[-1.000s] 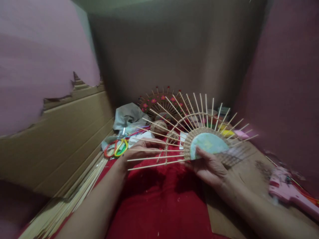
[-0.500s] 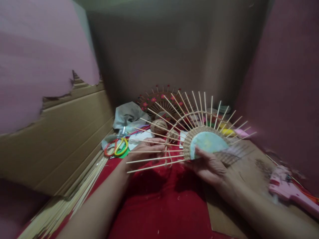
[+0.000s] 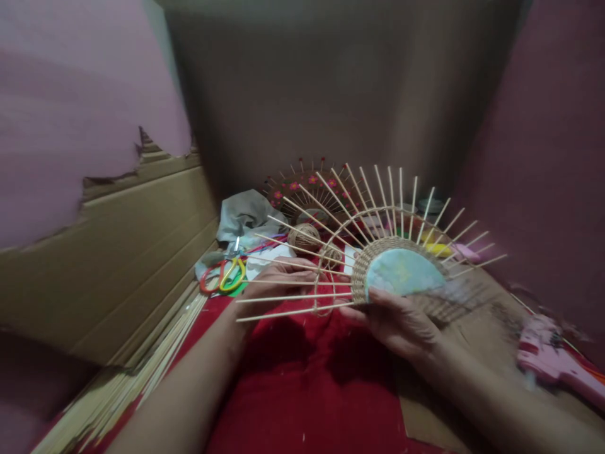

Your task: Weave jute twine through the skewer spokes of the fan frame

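My right hand (image 3: 397,325) grips the lower edge of a woven disc (image 3: 401,272), pale blue-green in the middle with a ring of wound twine. Many thin wooden sticks (image 3: 331,217) fan out from it like rays. My left hand (image 3: 276,280) sits behind the leftmost sticks, fingers curled and pinched on a strand of twine (image 3: 326,287) that runs across them. A ball of twine (image 3: 304,237) lies just beyond the left hand.
Red cloth (image 3: 307,384) covers my lap. Scissors with red and yellow handles (image 3: 222,277) and a grey rag (image 3: 246,217) lie at the left. A second stick fan with pink flowers (image 3: 307,189) stands behind. Long sticks (image 3: 118,397) line the cardboard wall; a pink glue gun (image 3: 553,362) lies right.
The disc with its sticks has shifted slightly right and up. My left fingers have moved a little along the left sticks with the twine.
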`<control>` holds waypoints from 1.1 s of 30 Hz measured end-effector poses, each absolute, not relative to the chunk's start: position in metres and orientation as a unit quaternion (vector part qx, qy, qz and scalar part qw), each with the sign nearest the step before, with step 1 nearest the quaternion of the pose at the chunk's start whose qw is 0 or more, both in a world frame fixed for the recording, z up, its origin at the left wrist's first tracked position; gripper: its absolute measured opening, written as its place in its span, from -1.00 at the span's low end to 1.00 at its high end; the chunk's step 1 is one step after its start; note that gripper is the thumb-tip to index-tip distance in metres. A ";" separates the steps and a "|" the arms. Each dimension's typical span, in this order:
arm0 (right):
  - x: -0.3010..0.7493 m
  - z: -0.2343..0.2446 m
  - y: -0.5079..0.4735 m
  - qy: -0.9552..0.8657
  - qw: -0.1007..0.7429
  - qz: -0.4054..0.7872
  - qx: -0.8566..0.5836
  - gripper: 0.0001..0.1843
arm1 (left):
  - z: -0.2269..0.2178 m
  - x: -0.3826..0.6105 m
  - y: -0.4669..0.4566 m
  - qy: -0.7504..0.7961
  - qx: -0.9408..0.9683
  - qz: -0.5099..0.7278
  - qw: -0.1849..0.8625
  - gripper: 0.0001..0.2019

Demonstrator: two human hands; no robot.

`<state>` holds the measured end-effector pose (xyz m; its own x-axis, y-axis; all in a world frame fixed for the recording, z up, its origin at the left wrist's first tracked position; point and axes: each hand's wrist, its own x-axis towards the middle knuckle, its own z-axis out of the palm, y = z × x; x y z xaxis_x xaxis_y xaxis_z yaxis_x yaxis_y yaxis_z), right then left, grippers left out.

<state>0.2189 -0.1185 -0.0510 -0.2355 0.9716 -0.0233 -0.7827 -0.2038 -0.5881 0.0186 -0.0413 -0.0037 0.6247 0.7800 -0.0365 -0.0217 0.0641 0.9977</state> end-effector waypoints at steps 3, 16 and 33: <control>0.220 -0.049 -0.116 -0.223 0.601 0.739 -0.207 -0.96 | -0.004 0.015 -0.037 0.331 0.600 0.308 0.660 -0.83; 0.226 -0.051 -0.108 -0.160 0.644 0.719 -0.207 -0.88 | 0.001 -0.009 -0.026 0.338 0.676 0.256 0.603 -0.86; 0.220 -0.041 -0.108 -0.207 0.670 0.678 -0.222 -0.85 | 0.005 -0.049 0.000 0.369 0.734 0.225 0.524 -0.81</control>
